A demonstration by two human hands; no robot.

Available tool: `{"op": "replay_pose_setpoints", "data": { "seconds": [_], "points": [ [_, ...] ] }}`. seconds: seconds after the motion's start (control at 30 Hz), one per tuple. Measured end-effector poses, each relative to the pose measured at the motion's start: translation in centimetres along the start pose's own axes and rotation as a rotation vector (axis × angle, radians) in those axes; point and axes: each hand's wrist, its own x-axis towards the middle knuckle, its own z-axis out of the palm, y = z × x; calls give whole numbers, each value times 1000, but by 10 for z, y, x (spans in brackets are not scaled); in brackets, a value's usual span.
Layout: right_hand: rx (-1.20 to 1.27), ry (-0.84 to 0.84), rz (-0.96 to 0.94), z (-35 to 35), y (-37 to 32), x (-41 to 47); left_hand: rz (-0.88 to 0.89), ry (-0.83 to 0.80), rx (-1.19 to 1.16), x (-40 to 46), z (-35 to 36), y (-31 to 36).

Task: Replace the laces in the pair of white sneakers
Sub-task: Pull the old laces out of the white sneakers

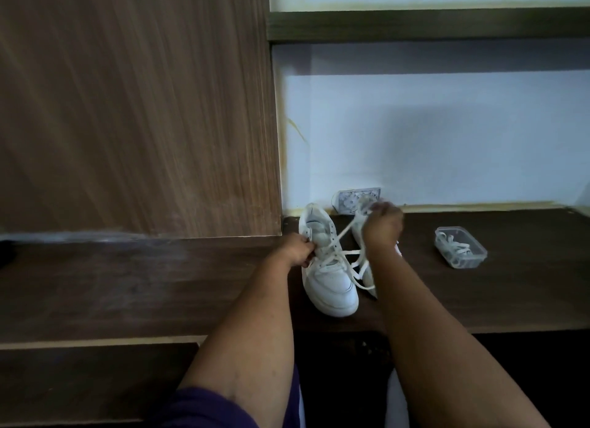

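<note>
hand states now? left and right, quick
Left hand: grips the side of the near sneaker.
Right hand: pinches the lace, raised and pulled taut from that sneaker.

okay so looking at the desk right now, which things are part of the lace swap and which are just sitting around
Part of the job:
- left sneaker, steadied by the left hand
- lace, pulled up by the right hand
- second sneaker, mostly hidden behind the right arm
- clear tub holding laces

Just there:
- wall socket
- wooden panel
- upper shelf
</note>
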Motion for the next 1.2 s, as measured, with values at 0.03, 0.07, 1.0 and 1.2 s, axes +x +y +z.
{"op": "replay_pose_setpoints", "data": {
  "seconds": [0.03,0.07,1.0,1.2],
  "points": [
    [164,90,49,-12,-4,7,10,-3,-8,1,0,0],
    [291,164,81,-24,-10,11,17,-11,-10,2,0,0],
    [-625,-769,-321,-28,5,-8,1,1235,-403,-56,-88,25],
    [-481,-657,-199,-1,22,-5,-165,503,615,-32,-47,24]
  ]
}}
